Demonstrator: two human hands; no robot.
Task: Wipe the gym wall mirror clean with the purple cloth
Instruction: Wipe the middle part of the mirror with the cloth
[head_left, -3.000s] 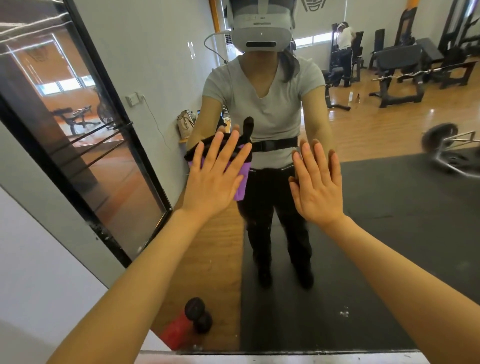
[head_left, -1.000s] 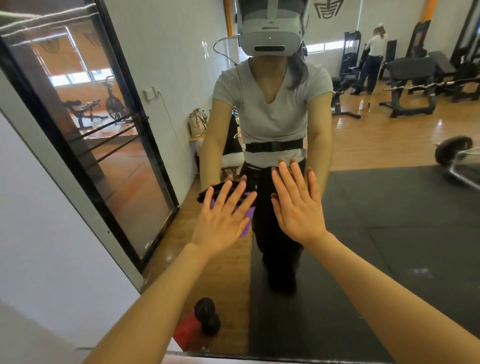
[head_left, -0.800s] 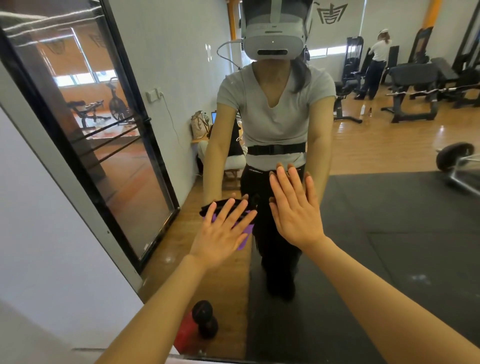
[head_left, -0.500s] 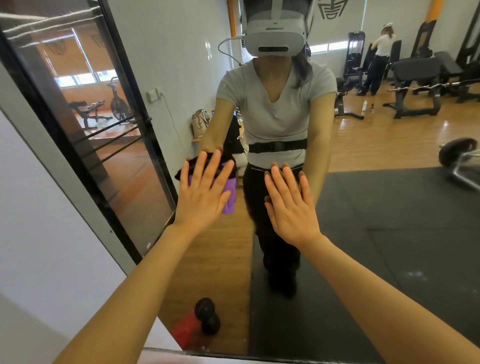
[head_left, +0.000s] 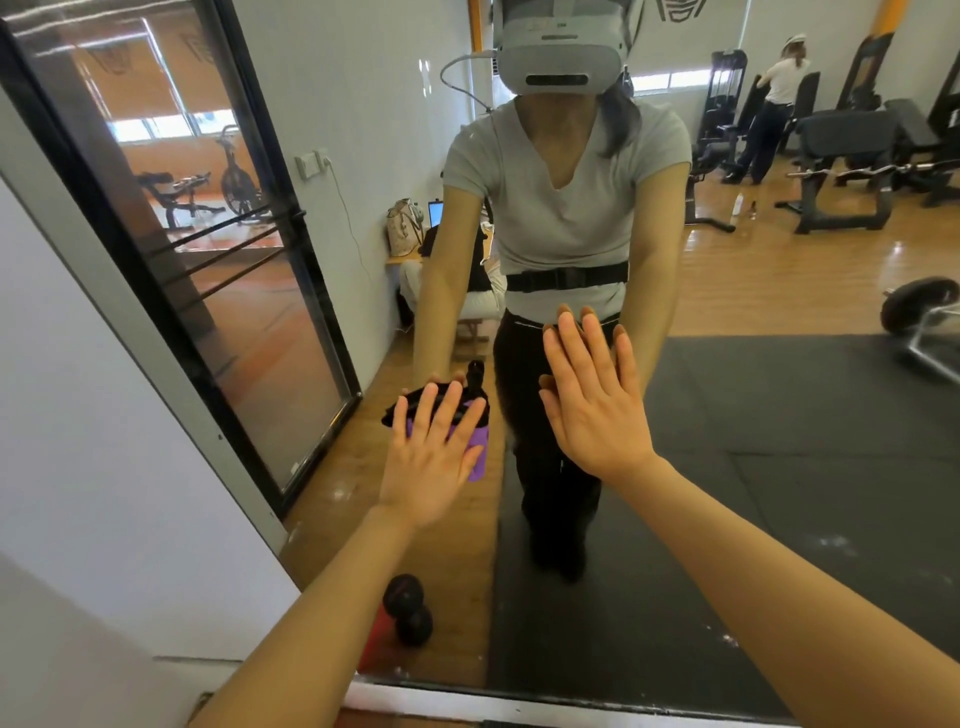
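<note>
Head view: left hand (head_left: 431, 462) mostly hides purple cloth (head_left: 477, 452)

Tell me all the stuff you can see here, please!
mirror: one, on the wall, bottom edge near the floor.
purple cloth: one, purple, flat on the glass under the left hand.
dumbbell: one, black ends, seen at the mirror's lower left.
weight bench: one, black, reflected far right.
barbell plate: one, black, reflected at right edge.
exercise bike: one, dark, reflected in the black-framed pane.
left hand: one, fingers straight, pressing the cloth.
right hand: one, flat on the glass, bare.
</note>
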